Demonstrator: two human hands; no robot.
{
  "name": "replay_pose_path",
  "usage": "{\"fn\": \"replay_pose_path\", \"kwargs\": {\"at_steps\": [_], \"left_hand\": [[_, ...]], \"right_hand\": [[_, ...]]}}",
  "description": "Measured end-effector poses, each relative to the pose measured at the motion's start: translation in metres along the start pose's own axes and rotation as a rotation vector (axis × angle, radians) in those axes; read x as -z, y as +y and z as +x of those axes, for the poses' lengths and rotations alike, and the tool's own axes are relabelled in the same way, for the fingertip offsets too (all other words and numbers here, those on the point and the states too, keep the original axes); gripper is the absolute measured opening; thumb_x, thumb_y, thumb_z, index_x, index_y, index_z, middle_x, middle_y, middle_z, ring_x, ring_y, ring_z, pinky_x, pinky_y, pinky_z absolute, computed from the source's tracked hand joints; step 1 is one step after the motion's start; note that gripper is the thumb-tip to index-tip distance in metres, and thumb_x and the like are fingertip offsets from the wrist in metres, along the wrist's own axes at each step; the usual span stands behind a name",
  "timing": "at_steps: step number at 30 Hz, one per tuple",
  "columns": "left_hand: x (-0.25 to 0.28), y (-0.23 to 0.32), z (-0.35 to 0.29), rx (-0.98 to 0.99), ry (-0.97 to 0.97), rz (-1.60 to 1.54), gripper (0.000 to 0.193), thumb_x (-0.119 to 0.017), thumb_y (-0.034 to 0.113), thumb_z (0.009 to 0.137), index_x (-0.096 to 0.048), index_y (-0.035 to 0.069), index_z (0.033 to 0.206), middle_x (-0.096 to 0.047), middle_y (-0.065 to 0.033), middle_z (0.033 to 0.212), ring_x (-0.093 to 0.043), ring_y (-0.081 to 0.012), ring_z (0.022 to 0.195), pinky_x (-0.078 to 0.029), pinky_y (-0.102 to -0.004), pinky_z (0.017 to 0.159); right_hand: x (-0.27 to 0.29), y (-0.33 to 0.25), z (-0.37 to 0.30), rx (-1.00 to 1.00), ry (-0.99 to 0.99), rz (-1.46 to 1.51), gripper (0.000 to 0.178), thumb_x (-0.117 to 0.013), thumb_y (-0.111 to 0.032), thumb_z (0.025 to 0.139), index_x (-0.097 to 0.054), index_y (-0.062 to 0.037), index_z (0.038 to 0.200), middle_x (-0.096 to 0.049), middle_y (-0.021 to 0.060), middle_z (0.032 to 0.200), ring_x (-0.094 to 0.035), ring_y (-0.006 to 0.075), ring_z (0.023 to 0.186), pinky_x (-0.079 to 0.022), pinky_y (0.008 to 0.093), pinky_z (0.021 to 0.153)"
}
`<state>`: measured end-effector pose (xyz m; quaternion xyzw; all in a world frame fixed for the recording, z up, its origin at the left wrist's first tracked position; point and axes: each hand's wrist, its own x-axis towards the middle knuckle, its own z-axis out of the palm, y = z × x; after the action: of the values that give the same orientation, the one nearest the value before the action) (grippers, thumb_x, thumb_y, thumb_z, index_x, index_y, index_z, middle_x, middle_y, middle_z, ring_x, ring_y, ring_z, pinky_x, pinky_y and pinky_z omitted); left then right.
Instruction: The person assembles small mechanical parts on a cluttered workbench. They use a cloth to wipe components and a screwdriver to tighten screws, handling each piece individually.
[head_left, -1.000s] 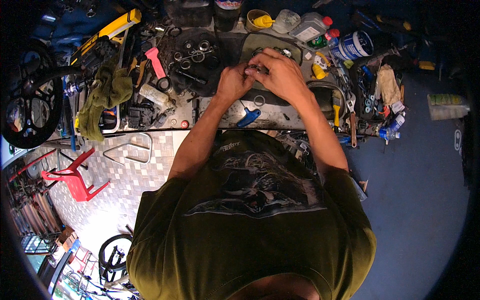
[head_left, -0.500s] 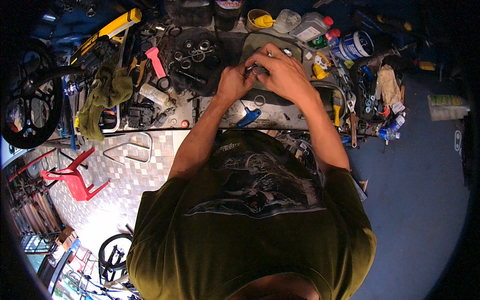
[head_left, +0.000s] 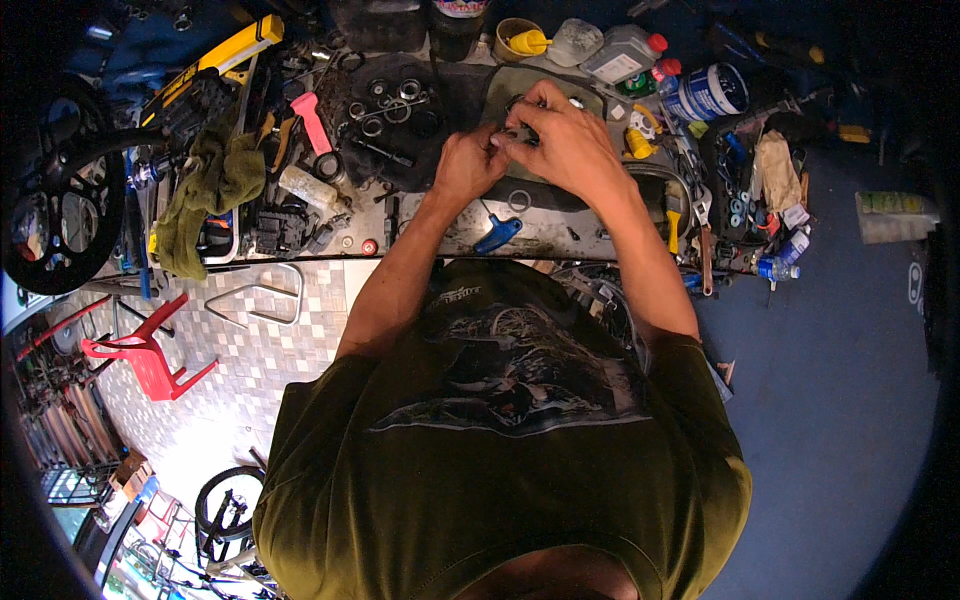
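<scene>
Both hands meet over the workbench, at the near edge of an olive-green cloth (head_left: 500, 90). My left hand (head_left: 468, 165) is closed, its fingertips pinched beside the right ones. My right hand (head_left: 562, 140) is bent over from the right, thumb and fingers drawn together. Something small and dark sits between the fingertips; the fingers hide most of it, so I cannot make out its kind. Just below the hands lie a metal ring (head_left: 519, 202) and a blue-handled hex key (head_left: 497, 234). To the left, several metal rings and bearings (head_left: 410, 89) rest on a black cloth.
A pink-handled tool (head_left: 311, 124) and a green rag (head_left: 212, 185) lie left. Bottles (head_left: 625, 55), a white-and-blue tub (head_left: 708, 92) and a yellow funnel (head_left: 528, 42) stand at the back. Wrenches (head_left: 703, 210) lie right. A red chair (head_left: 150, 350) is on the floor, lower left.
The right fingers have shifted slightly and their pinch looks tighter around the small thing. The left hand stays almost in place; the bench items have not moved.
</scene>
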<state>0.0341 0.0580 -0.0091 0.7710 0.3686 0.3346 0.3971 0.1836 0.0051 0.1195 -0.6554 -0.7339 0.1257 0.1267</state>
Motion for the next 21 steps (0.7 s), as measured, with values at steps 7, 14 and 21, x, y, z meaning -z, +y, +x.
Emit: {"fn": "replay_pose_path", "kwargs": {"at_steps": [7, 14, 21], "left_hand": [[-0.0014, -0.0033, -0.0017, -0.03, 0.026, -0.006, 0.026, -0.065, 0.015, 0.081, -0.066, -0.002, 0.1, -0.063, -0.0256, 0.072, -0.064, -0.0455, 0.073, -0.052, -0.047, 0.063], [-0.0022, -0.005, -0.0011, 0.025, -0.019, 0.016, 0.029, -0.065, 0.016, 0.081, -0.066, -0.001, 0.104, -0.063, -0.0263, 0.073, -0.065, -0.0452, 0.076, -0.052, -0.0475, 0.065], [-0.0008, -0.0052, -0.0016, 0.001, -0.007, -0.019, 0.027, -0.065, 0.015, 0.081, -0.066, -0.001, 0.102, -0.062, -0.0254, 0.07, -0.066, -0.0433, 0.072, -0.052, -0.0459, 0.062]], "right_hand": [[0.0046, -0.0039, -0.0033, 0.062, 0.001, 0.122, 0.033, -0.072, -0.025, 0.082, -0.066, -0.0126, 0.111, -0.059, 0.0109, 0.112, -0.065, 0.0351, 0.098, -0.052, 0.0489, 0.081], [0.0043, -0.0054, 0.0003, -0.002, -0.043, 0.057, 0.03, -0.072, -0.021, 0.08, -0.067, -0.0086, 0.106, -0.062, 0.0089, 0.108, -0.065, 0.0349, 0.099, -0.053, 0.0471, 0.082], [0.0009, -0.0048, 0.0003, 0.046, 0.001, 0.058, 0.029, -0.071, -0.018, 0.079, -0.067, -0.0073, 0.105, -0.063, 0.0089, 0.105, -0.065, 0.0344, 0.097, -0.053, 0.0466, 0.083]]}}
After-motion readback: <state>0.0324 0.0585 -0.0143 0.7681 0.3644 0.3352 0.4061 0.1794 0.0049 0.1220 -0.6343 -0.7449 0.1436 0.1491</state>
